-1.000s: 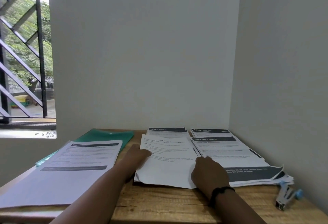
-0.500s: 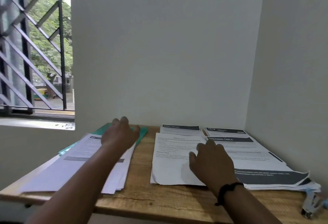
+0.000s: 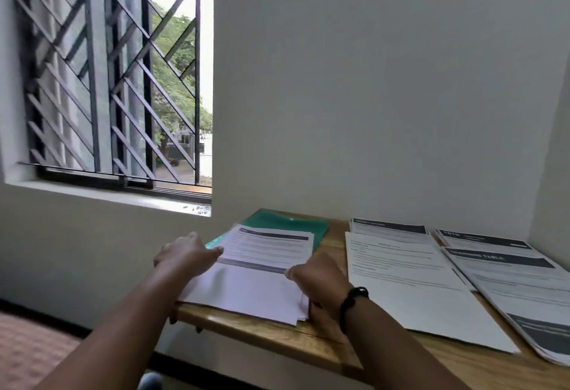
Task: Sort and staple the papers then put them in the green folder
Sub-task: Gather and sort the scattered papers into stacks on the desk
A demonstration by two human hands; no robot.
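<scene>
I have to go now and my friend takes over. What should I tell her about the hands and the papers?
Left hand and right hand each grip a side of the left paper stack.
That stack lies partly on the green folder, at the table's left end.
Four more paper piles lie to the right.
No stapler in view.
Papers lie in separate piles; stapling can't be judged, and none are in the folder.

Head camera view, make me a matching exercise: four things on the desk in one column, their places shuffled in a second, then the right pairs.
Things:
1. green folder
2. left paper stack
3. right hand
4. black wristband

Places:
A. at the stack's right edge
B. on the right wrist
C. partly under the left stack, by the wall
D. between both hands, at the desk's left end

Pairs: 1-C, 2-D, 3-A, 4-B
</scene>
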